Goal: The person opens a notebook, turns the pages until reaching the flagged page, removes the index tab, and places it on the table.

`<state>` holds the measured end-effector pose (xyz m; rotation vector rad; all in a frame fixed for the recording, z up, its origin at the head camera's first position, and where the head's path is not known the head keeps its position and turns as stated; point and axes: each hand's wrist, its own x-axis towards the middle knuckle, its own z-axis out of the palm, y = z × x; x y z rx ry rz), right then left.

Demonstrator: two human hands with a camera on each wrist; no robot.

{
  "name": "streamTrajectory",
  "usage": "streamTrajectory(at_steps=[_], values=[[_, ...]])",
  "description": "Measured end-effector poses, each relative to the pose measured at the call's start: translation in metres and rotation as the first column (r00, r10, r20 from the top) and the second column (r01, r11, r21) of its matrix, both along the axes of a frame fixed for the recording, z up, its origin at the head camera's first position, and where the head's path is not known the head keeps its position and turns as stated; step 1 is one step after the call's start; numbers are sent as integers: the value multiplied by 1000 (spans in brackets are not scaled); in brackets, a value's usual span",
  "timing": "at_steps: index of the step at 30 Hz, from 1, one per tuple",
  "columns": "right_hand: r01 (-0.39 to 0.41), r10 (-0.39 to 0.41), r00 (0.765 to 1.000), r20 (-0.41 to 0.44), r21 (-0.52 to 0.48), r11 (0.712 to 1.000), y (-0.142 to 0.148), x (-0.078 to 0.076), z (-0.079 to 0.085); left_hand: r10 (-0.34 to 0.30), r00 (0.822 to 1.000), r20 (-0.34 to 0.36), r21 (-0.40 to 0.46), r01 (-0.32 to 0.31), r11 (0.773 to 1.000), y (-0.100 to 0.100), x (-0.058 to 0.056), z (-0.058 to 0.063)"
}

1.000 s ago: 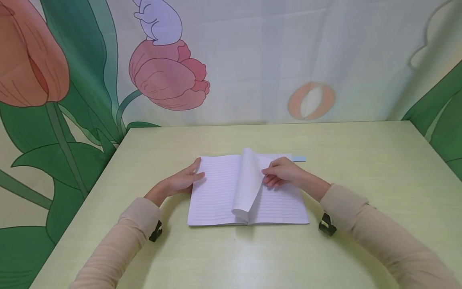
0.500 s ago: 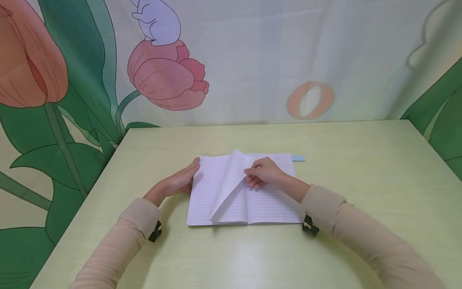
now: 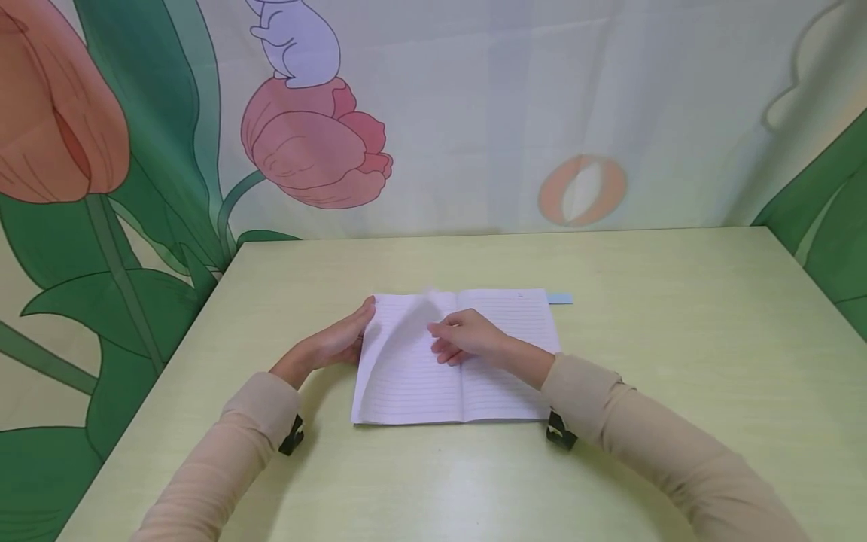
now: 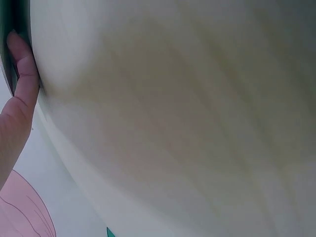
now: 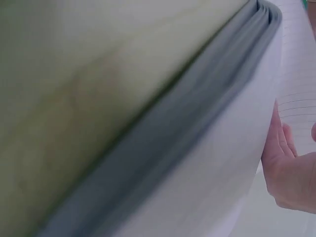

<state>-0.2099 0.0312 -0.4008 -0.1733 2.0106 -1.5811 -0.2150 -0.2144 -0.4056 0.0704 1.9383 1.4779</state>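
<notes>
An open notebook [image 3: 504, 399] with lined pages lies on the table in the head view. My left hand [image 3: 335, 339] rests along its left edge, fingers extended toward the upper left corner. One finger of it shows at the edge of the left wrist view. My right hand [image 3: 470, 335] is over the middle of the notebook with loosely bent fingers. Its fingertips are at a page [image 3: 403, 346] that leans over the left side, its free edge curved and a little blurred. In the right wrist view, the fingers and thumb show apart beside the lined paper.
A light blue tab [image 3: 560, 298] sticks out at the notebook's upper right. The pale table [image 3: 677, 316] extends on all sides of it. Behind stands a curtain [image 3: 447, 135] printed with tulips and a white animal. Each wrist wears a black device [image 3: 561, 431].
The right hand has moved left across the notebook, bringing the page over from the right side to the left. The left thumb, earlier on the paper, no longer lies on it.
</notes>
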Motion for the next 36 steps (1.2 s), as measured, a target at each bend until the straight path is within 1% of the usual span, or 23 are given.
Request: streamTrajectory(at_steps=[4, 7, 8, 12, 14, 15, 18, 21, 22, 24, 25, 27, 28, 29, 31, 34, 36], values=[[-47, 48, 999, -5, 39, 998, -1, 1, 2, 13, 1000, 3, -11, -13, 1000, 0, -1, 0], [-72, 72, 997, -14, 56, 996, -1, 1, 2, 18, 1000, 2, -36, -18, 999, 0, -1, 0], [-78, 79, 997, -16, 59, 995, -1, 1, 2, 18, 1000, 6, -27, -18, 999, 0, -2, 0], [-89, 91, 996, -24, 66, 994, -2, 3, 4, 18, 1000, -18, -41, -19, 999, 1, -1, -1], [-92, 94, 995, -31, 52, 994, -1, 3, 3, 17, 999, -29, -34, -18, 999, 1, 0, -1], [-100, 101, 994, -40, 45, 994, -1, 3, 3, 14, 999, -43, -50, -16, 999, 1, 1, -1], [-122, 123, 989, -85, 17, 992, 3, 2, 2, 15, 999, -49, -42, -17, 999, 1, 2, 0], [-131, 132, 978, -162, 21, 991, 10, -2, 3, 17, 998, -53, -47, -20, 999, 1, 2, 2], [-130, 136, 969, -206, 44, 991, 13, -3, 3, 25, 998, -50, -48, -28, 998, 1, 2, 2], [-118, 157, 930, -333, 134, 984, 21, -7, 4, 23, 999, -49, -53, -26, 998, 2, 2, 3], [-106, 170, 903, -394, 179, 978, 26, -9, 5, 18, 999, -49, -53, -21, 998, 2, 2, 3], [-74, 202, 839, -505, 263, 962, 37, -13, 5, 18, 999, -49, -57, -21, 998, 2, 2, 4], [-60, 223, 802, -554, 298, 953, 43, -16, 4, 8, 999, -52, -53, -11, 999, 2, 2, 4], [-47, 238, 777, -584, 323, 945, 49, -19, 3, -1, 999, -54, -54, -2, 999, 2, 2, 3], [-40, 266, 746, -611, 358, 933, 61, -23, 1, -5, 998, -59, -60, 1, 998, 1, 2, 3], [-21, 338, 702, -627, 457, 889, 78, -28, -1, -5, 998, -62, -71, 1, 997, 1, 2, 2], [-21, 386, 695, -606, 519, 854, 89, -30, -2, -2, 998, -65, -83, -3, 997, 1, 2, 1]])
